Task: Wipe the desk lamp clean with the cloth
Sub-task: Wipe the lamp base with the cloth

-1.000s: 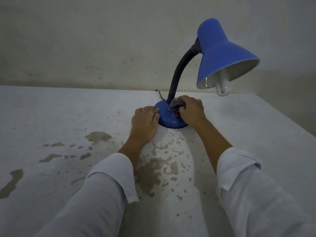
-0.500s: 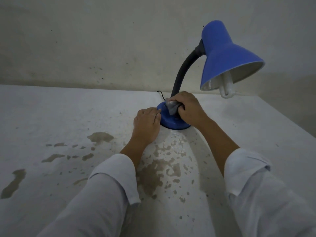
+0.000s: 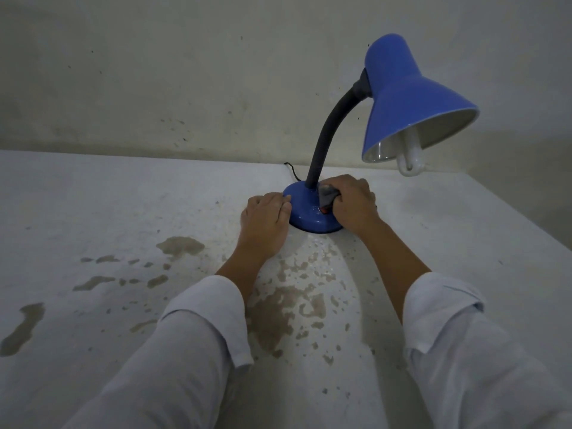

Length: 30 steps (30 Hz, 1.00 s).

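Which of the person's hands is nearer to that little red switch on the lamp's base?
The right. The right hand rests on the blue base with the cloth, right beside the red switch. The left hand only touches the base's opposite edge.

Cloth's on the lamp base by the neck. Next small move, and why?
Probably sweep the cloth forward around the base toward its near rim. The right hand presses the cloth beside the neck and red switch, while the left hand braces the base's left edge. The front of the base looks speckled and isn't under the cloth.
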Each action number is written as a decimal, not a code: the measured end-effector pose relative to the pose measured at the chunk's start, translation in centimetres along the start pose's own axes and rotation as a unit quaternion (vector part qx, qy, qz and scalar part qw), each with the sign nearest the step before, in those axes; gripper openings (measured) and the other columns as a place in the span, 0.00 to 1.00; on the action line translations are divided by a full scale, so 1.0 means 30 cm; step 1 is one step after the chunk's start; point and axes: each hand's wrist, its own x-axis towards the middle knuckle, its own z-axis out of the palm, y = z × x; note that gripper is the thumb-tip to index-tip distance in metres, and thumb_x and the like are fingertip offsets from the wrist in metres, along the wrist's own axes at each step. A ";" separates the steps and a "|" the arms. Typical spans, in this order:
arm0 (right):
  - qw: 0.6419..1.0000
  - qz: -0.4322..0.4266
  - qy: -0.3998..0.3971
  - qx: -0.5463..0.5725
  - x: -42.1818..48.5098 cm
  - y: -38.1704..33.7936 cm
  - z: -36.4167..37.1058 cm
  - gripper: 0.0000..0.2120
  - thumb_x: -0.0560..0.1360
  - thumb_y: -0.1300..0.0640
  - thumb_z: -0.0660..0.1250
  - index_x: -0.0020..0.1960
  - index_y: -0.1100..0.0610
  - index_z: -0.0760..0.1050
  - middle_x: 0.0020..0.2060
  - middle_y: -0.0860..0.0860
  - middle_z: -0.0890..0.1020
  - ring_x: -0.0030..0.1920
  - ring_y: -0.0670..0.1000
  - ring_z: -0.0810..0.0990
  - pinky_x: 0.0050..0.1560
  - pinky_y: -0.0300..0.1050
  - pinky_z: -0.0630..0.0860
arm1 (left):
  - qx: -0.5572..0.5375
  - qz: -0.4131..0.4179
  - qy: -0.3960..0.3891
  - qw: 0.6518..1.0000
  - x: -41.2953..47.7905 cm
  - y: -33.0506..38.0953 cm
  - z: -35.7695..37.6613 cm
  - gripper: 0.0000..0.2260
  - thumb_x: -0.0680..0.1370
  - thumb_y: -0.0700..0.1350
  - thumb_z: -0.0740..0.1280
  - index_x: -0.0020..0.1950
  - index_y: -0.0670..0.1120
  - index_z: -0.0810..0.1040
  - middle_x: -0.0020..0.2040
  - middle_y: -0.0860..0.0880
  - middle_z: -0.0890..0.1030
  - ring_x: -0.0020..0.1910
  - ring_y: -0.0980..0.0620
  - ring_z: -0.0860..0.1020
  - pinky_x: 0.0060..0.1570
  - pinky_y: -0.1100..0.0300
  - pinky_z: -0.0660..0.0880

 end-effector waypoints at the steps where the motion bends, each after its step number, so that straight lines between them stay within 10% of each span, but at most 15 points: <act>1: 0.999 0.009 -0.022 -0.021 -0.005 -0.010 0.004 0.13 0.76 0.55 0.59 0.55 0.49 0.78 0.56 0.55 0.77 0.55 0.61 0.74 0.61 0.58 0.71 | 0.003 0.000 0.000 1.000 0.002 -0.004 0.003 0.18 0.81 0.51 0.50 0.66 0.47 0.71 0.65 0.47 0.75 0.66 0.46 0.68 0.65 0.53 0.64; 6: 0.994 -0.026 -0.044 0.098 0.022 -0.002 -0.034 0.18 0.69 0.68 0.56 0.49 0.56 0.81 0.47 0.52 0.83 0.48 0.53 0.79 0.56 0.46 0.77 | 0.007 0.002 0.003 1.000 0.011 -0.018 0.016 0.18 0.81 0.52 0.50 0.65 0.48 0.72 0.65 0.49 0.75 0.66 0.47 0.68 0.66 0.52 0.64; 11: 0.999 -0.009 -0.037 -0.023 -0.016 -0.029 0.008 0.14 0.76 0.58 0.59 0.58 0.50 0.78 0.57 0.53 0.78 0.58 0.60 0.75 0.62 0.55 0.71 | 0.003 0.005 0.012 1.000 0.010 -0.016 0.016 0.18 0.81 0.51 0.50 0.65 0.47 0.72 0.64 0.47 0.76 0.65 0.46 0.69 0.65 0.52 0.64; 25: 0.989 -0.051 -0.089 0.102 0.033 0.000 -0.039 0.20 0.67 0.70 0.58 0.50 0.56 0.81 0.53 0.56 0.83 0.56 0.56 0.79 0.57 0.46 0.75 | 0.006 0.001 0.007 1.000 0.009 -0.015 0.014 0.18 0.81 0.52 0.50 0.64 0.47 0.72 0.63 0.47 0.76 0.64 0.47 0.69 0.65 0.52 0.64; 30: 0.988 -0.131 -0.087 0.005 -0.019 0.024 -0.006 0.23 0.73 0.69 0.55 0.59 0.51 0.78 0.58 0.57 0.78 0.60 0.58 0.73 0.63 0.57 0.70 | -0.003 0.009 0.018 1.000 0.006 -0.010 0.006 0.18 0.81 0.52 0.51 0.64 0.46 0.73 0.63 0.46 0.77 0.64 0.46 0.69 0.64 0.52 0.65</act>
